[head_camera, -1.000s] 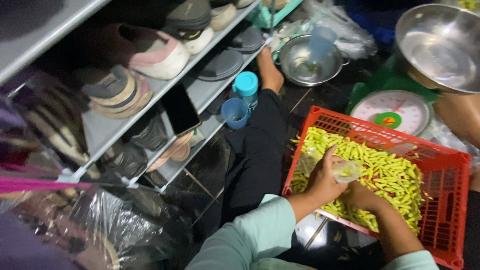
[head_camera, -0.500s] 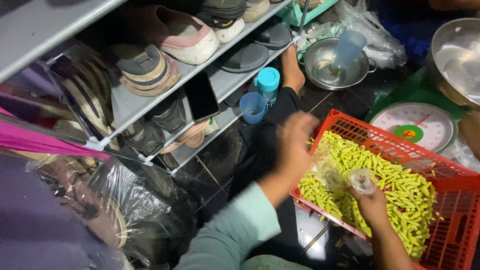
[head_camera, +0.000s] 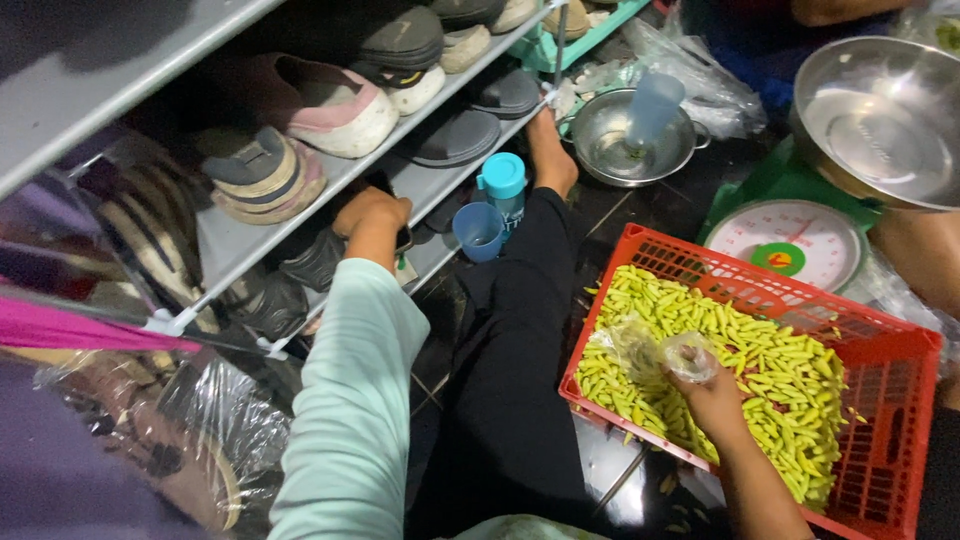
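1. Left hand (head_camera: 372, 212) reaches into the shoe shelf (head_camera: 230, 250), left of the red crate (head_camera: 880, 350); its fingers are curled, whether holding something I cannot tell
2. Right hand (head_camera: 712, 392) over the crate, fingers holding a clear plastic bag (head_camera: 665, 352) above the green chillies (head_camera: 770, 370); better keep the bag mouth upright

There is a single view, from a camera worn on the person's head, looking steeply down and a little forward over their own lap and outstretched leg. It sits close: the sleeved left arm fills the lower middle and runs up to the left hand (head_camera: 372, 212) at a shoe rack (head_camera: 230, 250) on the left side. The right hand (head_camera: 712, 392) lies low on the right over a red crate (head_camera: 890, 370). A kitchen scale (head_camera: 790, 245) and a metal bowl (head_camera: 625, 135) mark the far edge. With only this view, nothing is shared.
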